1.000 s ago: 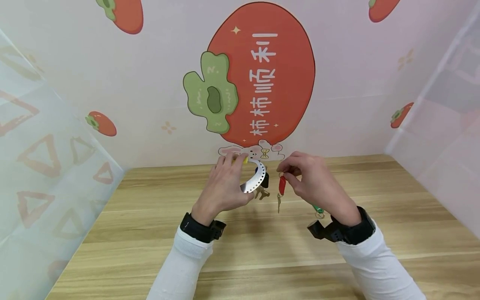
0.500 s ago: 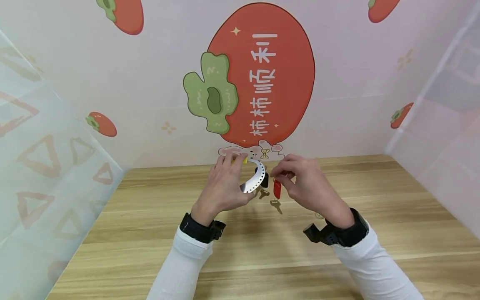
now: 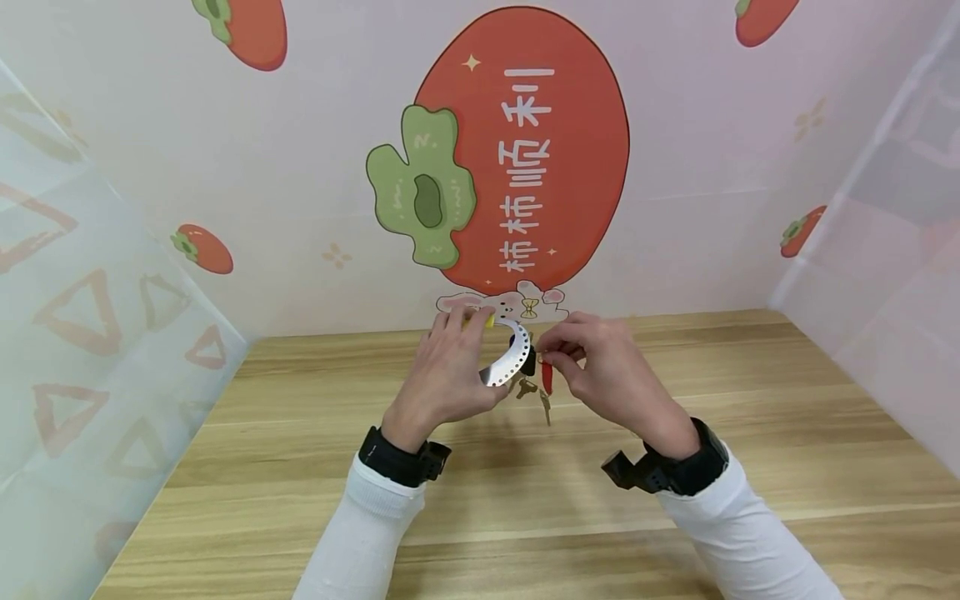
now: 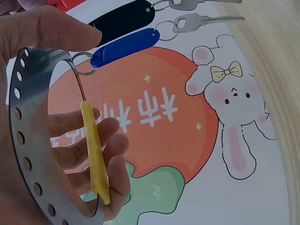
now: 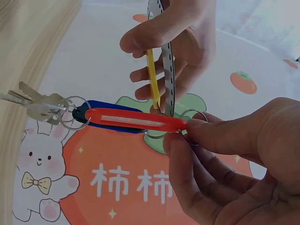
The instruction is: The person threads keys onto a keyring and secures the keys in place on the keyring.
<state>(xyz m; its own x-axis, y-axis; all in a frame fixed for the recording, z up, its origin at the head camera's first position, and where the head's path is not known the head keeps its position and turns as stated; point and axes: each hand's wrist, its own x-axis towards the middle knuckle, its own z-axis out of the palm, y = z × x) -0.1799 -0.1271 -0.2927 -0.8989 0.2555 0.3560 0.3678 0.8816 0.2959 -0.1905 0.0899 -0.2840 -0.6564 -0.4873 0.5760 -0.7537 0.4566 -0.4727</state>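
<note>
Head view showed my left hand [image 3: 448, 371] curled around the yellow grip [image 4: 95, 152] of a perforated metal band [image 3: 512, 362] above the desk [image 3: 525, 542], with a black tag [image 3: 528, 362] at the band's three o'clock. My right hand [image 3: 609, 371], farther out at three o'clock, pinched between thumb and fingers the split ring [image 5: 193, 110] of a red tag [image 3: 547, 379], which hung toward the band's four o'clock, its key [image 3: 546, 409] dangling. Left wrist view put a blue tag [image 4: 126, 47] near the grip's one o'clock, alongside the black one.
</note>
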